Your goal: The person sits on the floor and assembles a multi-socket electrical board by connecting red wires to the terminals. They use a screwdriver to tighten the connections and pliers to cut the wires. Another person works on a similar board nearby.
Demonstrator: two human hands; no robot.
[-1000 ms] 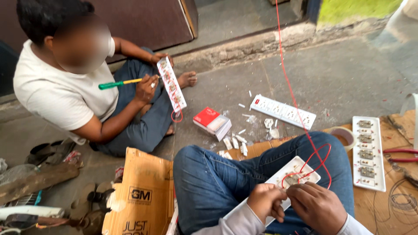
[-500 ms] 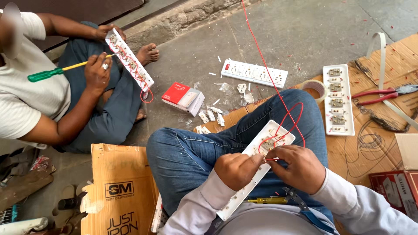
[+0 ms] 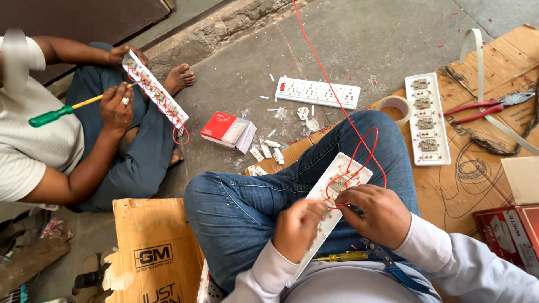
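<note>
A small red and white cardboard box [image 3: 229, 131] lies on its side on the grey concrete floor [image 3: 393, 39]; what it holds cannot be seen. A brown corrugated carton [image 3: 151, 252] stands beside the person's left knee, and a red box [image 3: 514, 230] sits at the right edge, its contents hidden too.

The floor is rough concrete, bordered at the top by a stone kerb [image 3: 241, 22]. Flattened brown cardboard sheet [image 3: 477, 179] covers the floor on the right. On it lie a white socket strip with its back up [image 3: 428, 119], red-handled pliers [image 3: 485, 106] and a roll of tape [image 3: 396, 108]. A finished white socket strip [image 3: 318, 92] lies on the bare concrete, with small white plastic bits [image 3: 268, 152] scattered near the box.

The long white socket board [image 3: 331, 207] rests on the person's blue-jeaned lap, tilted, wiring side up. The left hand [image 3: 297, 227] is curled around the board's lower half, fingers closed on its edge. The right hand [image 3: 376, 213] rests on the board's middle, fingers pinched together on the thin red wire [image 3: 337, 101], which loops over the board's upper end and runs off toward the top of the view. A yellow-handled screwdriver [image 3: 342, 257] lies in the lap below the hands.

Opposite, another person sits on the floor, holding a similar white board [image 3: 157, 92] and a green-handled screwdriver [image 3: 67, 112].
</note>
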